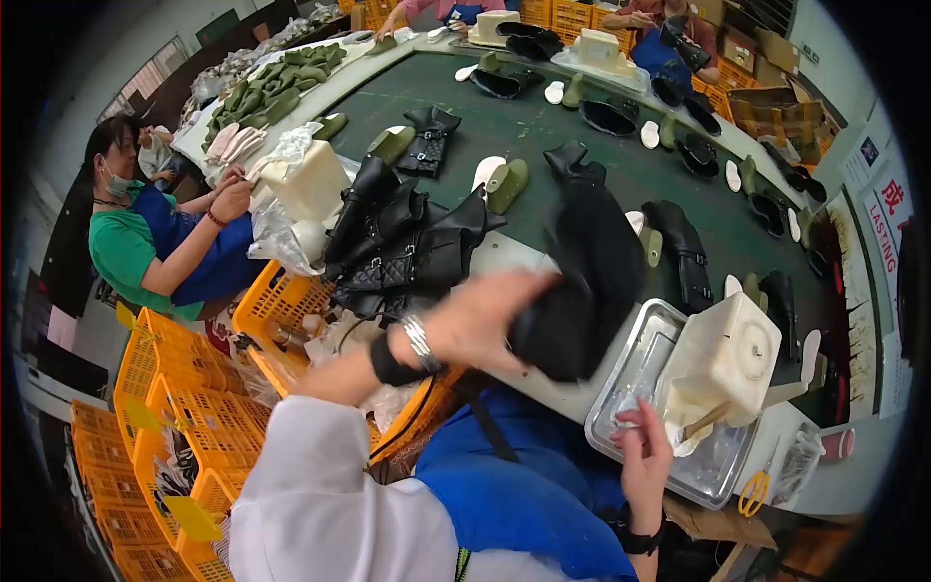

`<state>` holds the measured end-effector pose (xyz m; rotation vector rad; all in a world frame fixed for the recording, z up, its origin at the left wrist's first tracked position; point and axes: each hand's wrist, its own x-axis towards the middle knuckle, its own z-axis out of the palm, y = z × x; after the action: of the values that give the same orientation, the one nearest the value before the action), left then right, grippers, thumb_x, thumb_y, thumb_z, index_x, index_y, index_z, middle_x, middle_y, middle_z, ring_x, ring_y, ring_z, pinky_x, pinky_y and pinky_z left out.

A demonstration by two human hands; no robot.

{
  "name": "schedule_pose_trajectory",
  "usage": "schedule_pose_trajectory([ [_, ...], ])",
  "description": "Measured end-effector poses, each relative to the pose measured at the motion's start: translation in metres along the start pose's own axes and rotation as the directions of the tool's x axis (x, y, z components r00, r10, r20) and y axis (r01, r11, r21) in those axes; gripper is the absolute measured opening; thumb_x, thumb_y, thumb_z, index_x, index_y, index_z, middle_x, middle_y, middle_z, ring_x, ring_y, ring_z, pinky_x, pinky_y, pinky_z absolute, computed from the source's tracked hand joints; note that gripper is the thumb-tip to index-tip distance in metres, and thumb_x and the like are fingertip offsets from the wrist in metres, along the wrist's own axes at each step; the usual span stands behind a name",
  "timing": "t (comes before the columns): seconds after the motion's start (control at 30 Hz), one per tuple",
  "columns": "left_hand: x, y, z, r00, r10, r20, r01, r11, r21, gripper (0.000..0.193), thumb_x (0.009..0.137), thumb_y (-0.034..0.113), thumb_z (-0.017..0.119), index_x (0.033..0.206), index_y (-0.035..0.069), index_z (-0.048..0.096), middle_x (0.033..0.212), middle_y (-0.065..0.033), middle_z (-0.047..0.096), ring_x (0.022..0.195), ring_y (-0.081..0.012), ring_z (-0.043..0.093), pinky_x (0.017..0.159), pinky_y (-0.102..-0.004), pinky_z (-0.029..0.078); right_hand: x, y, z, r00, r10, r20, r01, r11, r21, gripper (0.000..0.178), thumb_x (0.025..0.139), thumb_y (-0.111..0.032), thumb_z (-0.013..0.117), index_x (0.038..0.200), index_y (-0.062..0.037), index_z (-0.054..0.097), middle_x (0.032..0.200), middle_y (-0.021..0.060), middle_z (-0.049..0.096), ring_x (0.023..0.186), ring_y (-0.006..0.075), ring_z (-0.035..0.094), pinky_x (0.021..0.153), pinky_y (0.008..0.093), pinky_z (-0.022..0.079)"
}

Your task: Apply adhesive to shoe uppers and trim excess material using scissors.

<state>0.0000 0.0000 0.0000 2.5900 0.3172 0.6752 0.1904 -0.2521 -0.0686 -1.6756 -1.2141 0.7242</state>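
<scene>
A black boot (587, 276), blurred by motion, is tilted over the near edge of the table. My left hand (495, 320) grips its lower part, thumb and fingers around it. My right hand (643, 451) is held over the near side of a metal tray (621, 383), with loosely bent fingers apart and no clear object in them. In the tray stands a cream-coloured box-shaped container (732, 354), and a brush handle (706, 420) leans at its near side. Several black boots (417, 242) lie piled to the left of the boot I hold.
Across the green tabletop (427, 92) lie more boots, green shoe forms (507, 184) and white insoles (488, 173). Yellow scissors (754, 493) rest right of the tray. Orange crates (208, 417) stand at left. A co-worker in a green shirt (121, 247) works there; others work across the table.
</scene>
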Motion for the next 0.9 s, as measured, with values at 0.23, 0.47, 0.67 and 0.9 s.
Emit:
schedule_pose_trajectory([
  [0.23, -0.013, 0.025, 0.089, 0.996, 0.076, 0.053, -0.062, 0.969, -0.240, 0.078, 0.049, 0.027, 0.076, 0.115, -0.001, 0.044, 0.103, -0.0188, 0.051, 0.092, -0.0353, 0.052, 0.081, -0.0410, 0.042, 0.020, -0.012, 0.001, 0.922, 0.382, 0.069, -0.351, 0.744, 0.568, 0.041, 0.089, -0.009, 0.042, 0.129, -0.0006, 0.036, 0.105, 0.0077, 0.056, 0.081, 0.0100, 0.058, 0.063, 0.0216, 0.050],
  [0.47, -0.026, 0.015, 0.110, 0.973, 0.158, 0.169, -0.115, 0.964, -0.240, 0.104, 0.048, 0.040, 0.078, 0.132, 0.003, 0.030, 0.128, -0.0308, 0.031, 0.118, -0.0426, 0.035, 0.094, -0.0452, 0.032, 0.017, -0.003, 0.015, 0.923, 0.379, 0.071, -0.313, 0.628, 0.712, 0.041, 0.088, -0.005, 0.045, 0.128, 0.0005, 0.038, 0.115, 0.0091, 0.054, 0.096, 0.0151, 0.056, 0.080, 0.0273, 0.046],
  [0.67, -0.028, 0.014, 0.100, 0.972, 0.123, 0.202, -0.084, 0.978, -0.191, 0.118, 0.044, 0.047, 0.081, 0.137, 0.005, 0.022, 0.136, -0.0304, 0.020, 0.127, -0.0419, 0.023, 0.100, -0.0468, 0.026, 0.026, -0.005, 0.029, 0.944, 0.325, 0.050, -0.254, 0.623, 0.740, 0.047, 0.085, 0.000, 0.041, 0.131, 0.0035, 0.033, 0.127, 0.0135, 0.045, 0.113, 0.0207, 0.047, 0.095, 0.0311, 0.038],
  [0.9, -0.017, 0.017, 0.100, 0.984, 0.128, 0.125, -0.085, 0.949, -0.304, 0.112, 0.047, 0.046, 0.080, 0.134, 0.003, 0.024, 0.130, -0.0297, 0.028, 0.120, -0.0434, 0.032, 0.100, -0.0509, 0.025, 0.039, -0.019, 0.030, 0.941, 0.308, -0.140, -0.189, 0.823, 0.536, 0.043, 0.084, -0.001, 0.042, 0.126, 0.0058, 0.039, 0.122, 0.0149, 0.050, 0.111, 0.0208, 0.049, 0.094, 0.0302, 0.037],
])
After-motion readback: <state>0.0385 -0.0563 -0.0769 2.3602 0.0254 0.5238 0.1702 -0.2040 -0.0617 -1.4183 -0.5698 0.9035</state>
